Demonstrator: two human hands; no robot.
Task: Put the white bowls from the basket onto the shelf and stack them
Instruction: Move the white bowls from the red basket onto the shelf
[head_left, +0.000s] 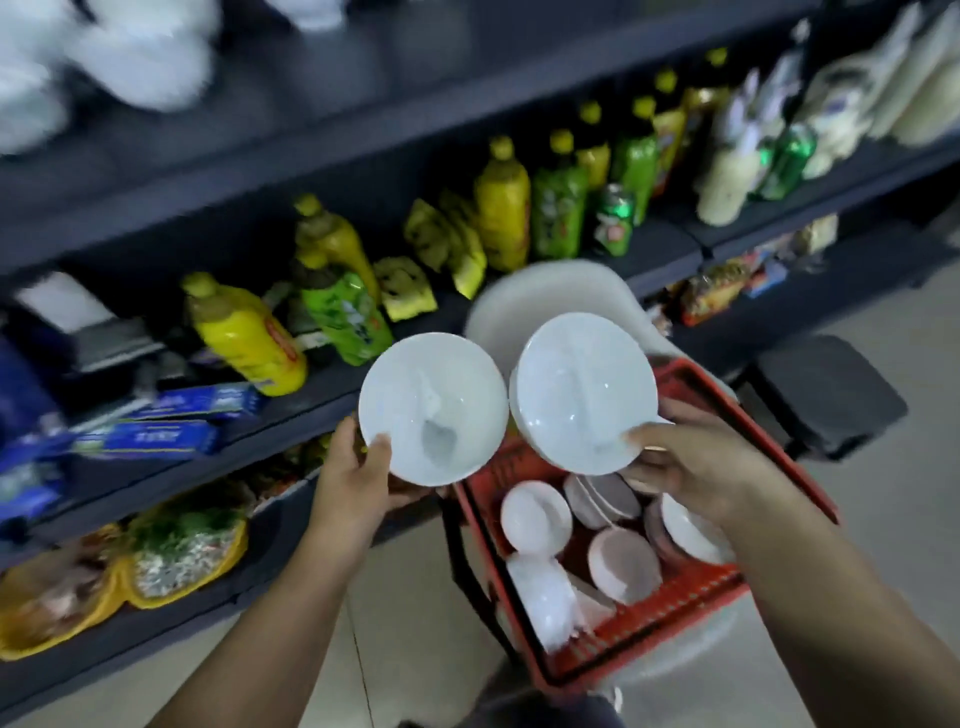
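1. Your left hand (358, 467) has its grip clamped on one white bowl (434, 408); your right hand (680, 462) has its grip clamped on a second bowl (582, 389), rims nearly touching.
2. Both are held up at the far end of the red basket (649, 639); smaller bowls (535, 514) lie inside.
3. Drink bottles (249, 338) crowd the shelf (332, 150) ahead.

Dark shelves (332, 109) hold bottles (503, 202) along the left; on the pale floor (883, 530) stand a white chair (545, 293) and a black stool (826, 395).
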